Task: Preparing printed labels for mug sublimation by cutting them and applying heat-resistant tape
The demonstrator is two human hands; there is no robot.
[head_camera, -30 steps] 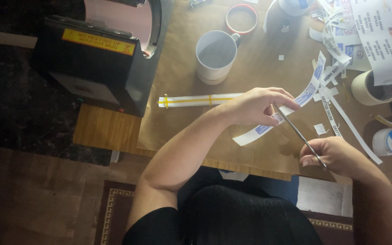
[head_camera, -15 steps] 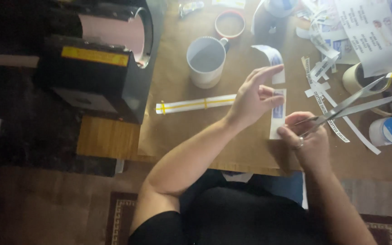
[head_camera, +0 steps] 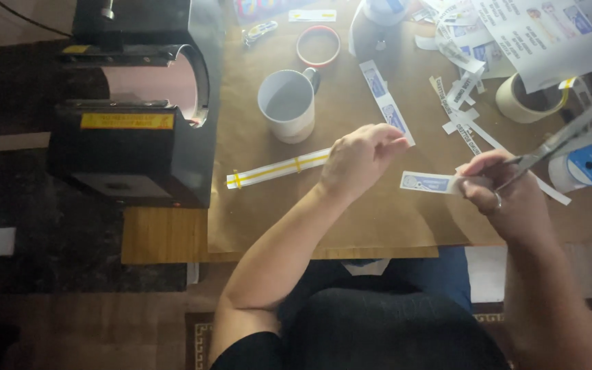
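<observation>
The work in hand looks like trimming printed paper strips. In the lower right of the frame the right hand (head_camera: 508,199) is closed through the handles of a pair of scissors (head_camera: 563,137), whose blades run up toward the right edge and appear slightly parted. The same fingers seem to pinch the right end of a small blue-and-white paper strip (head_camera: 427,181), which sticks out leftward from the hand, just above the brown paper covering the table (head_camera: 378,226).

The left hand (head_camera: 359,161), near the centre of the frame, is loosely curled with nothing in it; its fingertips hover just left of and above the strip, near but not touching it. Judged from this, a cut has likely just been finished or is about to be set up, and any further cut would call for the free hand to steady the strip so the blades can close along its edge.

Left of that hand lies a long white strip with yellow lines (head_camera: 279,168), flat on the table. Above it stands a white mug (head_camera: 288,104) (empty, as far as can be seen). A second printed strip (head_camera: 386,103) lies in the upper middle, with paper offcuts (head_camera: 464,103) scattered to its right. A black mug press (head_camera: 138,103) fills the upper left.
</observation>
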